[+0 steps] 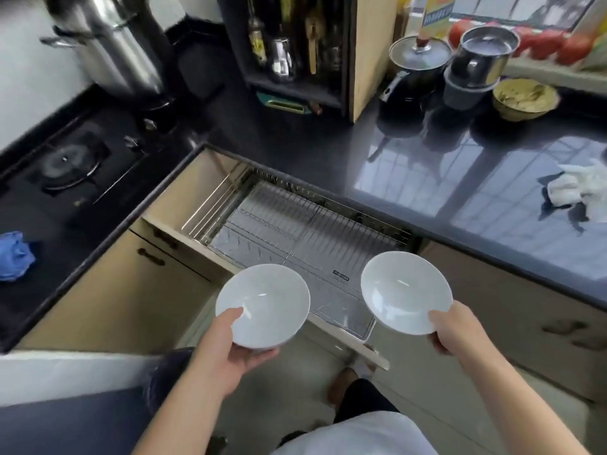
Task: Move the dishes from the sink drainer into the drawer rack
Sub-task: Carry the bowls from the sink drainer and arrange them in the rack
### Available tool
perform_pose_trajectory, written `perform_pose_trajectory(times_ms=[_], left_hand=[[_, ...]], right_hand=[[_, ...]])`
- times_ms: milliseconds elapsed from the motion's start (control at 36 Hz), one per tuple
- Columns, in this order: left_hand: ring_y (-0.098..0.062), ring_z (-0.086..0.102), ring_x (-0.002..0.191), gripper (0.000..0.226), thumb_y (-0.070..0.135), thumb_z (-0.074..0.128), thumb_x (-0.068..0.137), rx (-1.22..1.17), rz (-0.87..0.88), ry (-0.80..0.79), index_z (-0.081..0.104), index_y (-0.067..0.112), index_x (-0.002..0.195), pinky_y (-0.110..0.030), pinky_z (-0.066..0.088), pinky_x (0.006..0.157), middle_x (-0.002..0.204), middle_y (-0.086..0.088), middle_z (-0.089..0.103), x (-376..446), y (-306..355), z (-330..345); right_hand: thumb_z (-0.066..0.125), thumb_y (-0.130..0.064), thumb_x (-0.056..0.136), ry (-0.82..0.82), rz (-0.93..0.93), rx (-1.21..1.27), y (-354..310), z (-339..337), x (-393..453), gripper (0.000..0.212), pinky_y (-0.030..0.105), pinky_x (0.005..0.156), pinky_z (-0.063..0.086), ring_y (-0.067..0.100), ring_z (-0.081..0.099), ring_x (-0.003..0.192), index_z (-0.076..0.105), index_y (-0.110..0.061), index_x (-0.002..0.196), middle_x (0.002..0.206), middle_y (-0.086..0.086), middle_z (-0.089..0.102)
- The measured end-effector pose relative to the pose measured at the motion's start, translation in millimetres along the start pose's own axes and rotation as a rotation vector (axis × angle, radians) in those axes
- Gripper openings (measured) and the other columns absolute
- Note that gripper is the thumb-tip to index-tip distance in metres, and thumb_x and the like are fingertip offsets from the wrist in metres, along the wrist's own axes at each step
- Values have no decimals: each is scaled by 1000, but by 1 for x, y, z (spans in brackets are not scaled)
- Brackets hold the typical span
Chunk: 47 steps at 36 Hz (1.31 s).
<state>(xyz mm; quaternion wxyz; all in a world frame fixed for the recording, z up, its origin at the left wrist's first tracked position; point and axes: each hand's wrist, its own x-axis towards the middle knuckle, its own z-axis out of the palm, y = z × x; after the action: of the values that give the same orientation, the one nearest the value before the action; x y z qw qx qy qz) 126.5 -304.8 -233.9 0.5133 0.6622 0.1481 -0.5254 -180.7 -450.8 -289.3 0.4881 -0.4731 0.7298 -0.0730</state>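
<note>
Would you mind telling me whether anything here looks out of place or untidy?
Only small things: a crumpled white cloth lies loose on the dark countertop, and a yellowish bowl beside the pots looks smeared inside. The two white bowls and the drawer rack look fine.

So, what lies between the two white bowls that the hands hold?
In the head view, only the open drawer's wire rack shows between the left bowl and the right bowl; that stretch holds no dishes.

Bright, even daylight from upper right; pale window reflection glaring across the dark countertop (460,178) at right; small glints inside both white bowls (262,305); motion blur on the steel pot (108,44) at upper left; wide-angle bending toward the edges; soft focus overall.
</note>
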Motion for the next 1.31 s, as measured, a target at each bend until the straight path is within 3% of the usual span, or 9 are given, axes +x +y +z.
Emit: perform_pose_trajectory(times_ms=[278,361,444,528,722,806,917,1194,1306], left_hand=[[-43,64,104,33,17,50,105,350,58,-17,45,15,137,-59,61,66,128,-17,56,96,77,65],[-33,63,101,30,17,47,104,540,84,-33,42,20,134,-57,62,73,121,-8,57,148,93,84],[-26,60,96,28,16,44,105,764,125,-61,46,19,132,-35,55,68,119,-9,60,220,98,101],[-32,61,103,33,22,43,105,896,64,-109,46,19,138,-35,54,62,127,-12,59,291,92,107],[-32,61,102,18,19,47,107,1022,-31,-220,55,18,124,-43,55,78,120,-12,63,400,79,102],[-30,62,95,22,13,47,105,1054,-67,-258,57,24,120,-36,53,67,117,-11,65,424,75,94],[-30,61,99,25,11,45,105,1095,-128,-283,55,25,124,-39,54,75,118,-10,63,438,75,84],[-36,65,103,34,9,46,91,1174,-166,-273,55,26,119,-59,58,88,117,-11,66,450,72,77],[-34,62,113,54,15,49,84,1338,-98,-285,52,22,137,-48,55,99,132,-10,62,441,92,73]], right_hand=[[44,-4,78,-72,-27,-200,-61,22,77,15,33,57,46,23,50,38,58,-1,72,43,7,56],[44,-3,82,-80,-7,-242,-74,36,82,15,33,58,47,21,49,36,51,-7,69,41,2,54],[44,-3,83,-66,69,-253,-71,55,94,12,33,57,46,21,49,36,50,-8,74,43,1,54],[43,-8,86,-34,165,-236,-58,75,99,9,30,50,47,19,52,35,52,-11,86,48,1,59],[43,-16,91,89,360,-104,-46,136,83,12,34,49,48,25,55,48,53,-21,95,74,12,66],[43,-15,92,96,407,-74,-47,164,79,11,35,49,47,27,55,49,53,-17,97,72,15,65],[43,-19,92,85,426,-96,-55,192,75,10,38,60,48,31,55,59,52,-15,93,68,12,63],[42,-25,101,49,359,-218,-68,229,81,17,37,60,40,31,56,68,44,-15,87,71,8,60],[40,-25,103,69,390,-251,-76,236,88,18,41,64,38,36,56,78,37,-16,87,79,11,59]])
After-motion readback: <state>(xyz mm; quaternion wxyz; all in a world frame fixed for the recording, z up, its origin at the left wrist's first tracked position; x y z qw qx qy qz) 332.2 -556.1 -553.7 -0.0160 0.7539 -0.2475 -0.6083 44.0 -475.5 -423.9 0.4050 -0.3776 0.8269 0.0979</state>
